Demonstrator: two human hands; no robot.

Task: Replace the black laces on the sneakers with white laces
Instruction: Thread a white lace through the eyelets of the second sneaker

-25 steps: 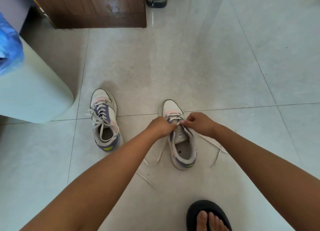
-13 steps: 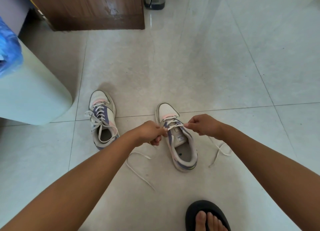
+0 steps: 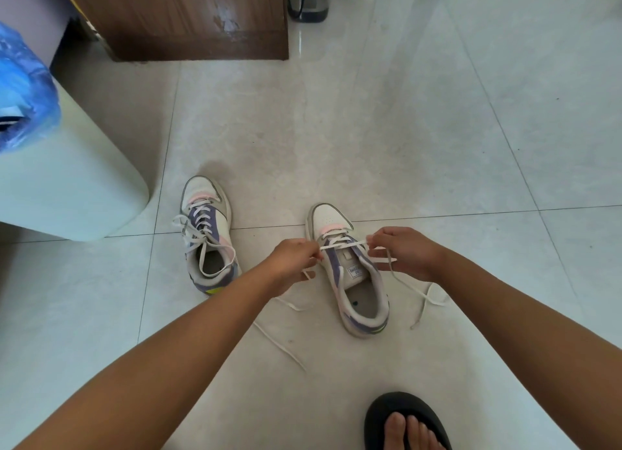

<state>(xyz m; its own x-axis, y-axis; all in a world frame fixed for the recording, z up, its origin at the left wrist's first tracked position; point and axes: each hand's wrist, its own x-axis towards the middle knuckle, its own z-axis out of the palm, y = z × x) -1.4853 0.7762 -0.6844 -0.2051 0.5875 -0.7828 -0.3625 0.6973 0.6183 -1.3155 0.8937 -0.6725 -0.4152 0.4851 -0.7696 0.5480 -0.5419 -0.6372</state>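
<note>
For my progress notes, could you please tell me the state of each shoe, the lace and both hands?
Left shoe: fully laced in white, upright.
Right shoe: partly laced, upright.
White lace: stretched taut between both hands, ends trailing on floor.
Left hand: pinching the lace.
Right hand: pinching the lace.

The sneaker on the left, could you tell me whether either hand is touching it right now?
No, the left sneaker sits alone while the left hand and right hand each pinch the white lace over the right sneaker.
</note>
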